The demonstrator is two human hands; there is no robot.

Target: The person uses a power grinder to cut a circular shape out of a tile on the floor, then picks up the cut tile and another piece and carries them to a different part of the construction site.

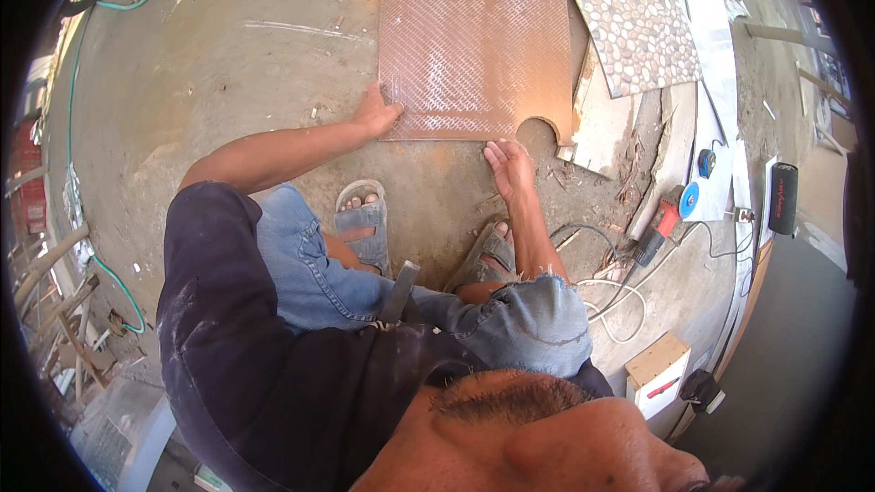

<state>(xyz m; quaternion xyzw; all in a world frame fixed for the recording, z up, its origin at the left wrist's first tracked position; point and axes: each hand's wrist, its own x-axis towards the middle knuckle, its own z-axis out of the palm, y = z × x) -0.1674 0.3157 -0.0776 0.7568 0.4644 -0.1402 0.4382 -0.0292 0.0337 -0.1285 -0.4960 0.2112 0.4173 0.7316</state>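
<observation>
A square brown tile (474,46) lies on the floor in front of me, its ridged back facing up. A rounded notch is cut from its near right corner. My left hand (375,113) grips the tile at its near left corner, the fingers partly hidden. At the near edge, just left of the notch, my right hand (510,169) holds the tile with its fingertips against the rim.
A pebble-patterned tile (629,23) rests over pale board pieces (602,118) to the right. Nearer lie an angle grinder (661,228) with a blue disc, looped cables (629,310), a wooden box (658,366) and a black cylindrical speaker (783,199). A green hose (71,118) runs along the left.
</observation>
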